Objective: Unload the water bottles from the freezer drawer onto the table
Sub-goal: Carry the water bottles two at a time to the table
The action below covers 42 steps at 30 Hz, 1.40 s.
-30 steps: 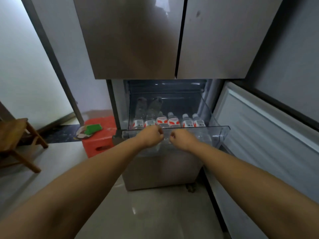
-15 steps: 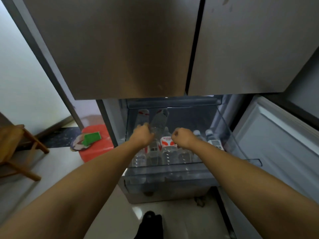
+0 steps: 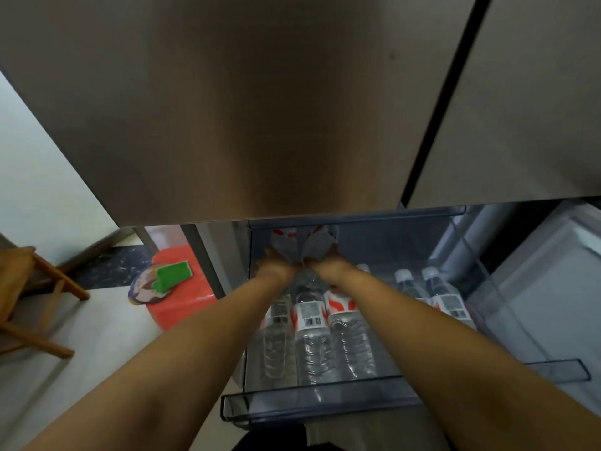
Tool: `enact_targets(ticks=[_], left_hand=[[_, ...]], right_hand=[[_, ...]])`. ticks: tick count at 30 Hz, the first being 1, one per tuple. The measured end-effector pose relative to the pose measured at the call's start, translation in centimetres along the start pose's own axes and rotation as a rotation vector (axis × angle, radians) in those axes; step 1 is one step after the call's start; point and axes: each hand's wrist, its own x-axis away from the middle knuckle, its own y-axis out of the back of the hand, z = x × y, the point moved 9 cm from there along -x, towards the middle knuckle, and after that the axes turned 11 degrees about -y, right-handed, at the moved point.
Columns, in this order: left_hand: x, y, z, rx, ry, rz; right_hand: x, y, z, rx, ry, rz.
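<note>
The clear freezer drawer (image 3: pixel 325 405) is pulled out below the fridge doors. Several water bottles with red-and-white labels lie in it, among them one in the middle (image 3: pixel 309 323) and two at the right (image 3: pixel 445 299). Both my arms reach to the drawer's back. There my left hand (image 3: pixel 272 269) grips a bottle with a red label (image 3: pixel 283 236), and my right hand (image 3: pixel 326 263) grips a greyish bottle (image 3: pixel 319 244) beside it. My fingers are mostly hidden behind the wrists and bottles.
The closed upper fridge doors (image 3: pixel 244 109) hang just above the hands. The open lower door (image 3: pixel 549 288) stands at the right. A red stool (image 3: pixel 185 309) with a green sponge (image 3: pixel 172 273) sits left of the fridge, and a wooden chair (image 3: pixel 29 297) farther left.
I have leaned closer over the drawer. Both hands moved from the drawer's front rim, over the front bottles, to the two bottles at the back.
</note>
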Motion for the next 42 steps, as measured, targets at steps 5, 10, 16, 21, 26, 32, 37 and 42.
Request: enact_targets(ticks=[5, 10, 16, 21, 26, 32, 37, 42], left_hand=[[-0.1, -1.2, 1.2, -0.021, 0.083, 0.003], [6.1, 0.0, -0.2, 0.041, 0.224, -0.069], [10.7, -0.9, -0.8, 0.103, 0.186, 0.011], [14.0, -3.1, -0.3, 0.0, 0.176, 0.119], [13.2, -2.9, 0.0, 0.148, 0.176, 0.151], [12.7, -2.5, 1.3, 0.495, 0.358, 0.1], [10.8, -2.4, 1.0, 0.551, 0.312, 0.159], [11.1, -3.5, -0.4, 0.693, 0.392, 0.229]], right_hand=[[3.7, 1.5, 1.1, 0.002, 0.069, -0.009], [7.9, 2.2, -1.1, 0.016, 0.02, 0.087], [10.9, 1.6, -4.3, 0.063, -0.007, 0.215], [11.6, -0.1, -7.3, 0.238, -0.105, 0.424], [11.5, 0.6, -7.5, 0.179, -0.154, 0.475], [9.2, 0.6, -5.2, -0.132, -0.113, 0.325], [7.4, 0.2, -5.1, -0.281, -0.108, 0.161], [7.5, 0.6, -6.3, -0.508, -0.225, 0.205]])
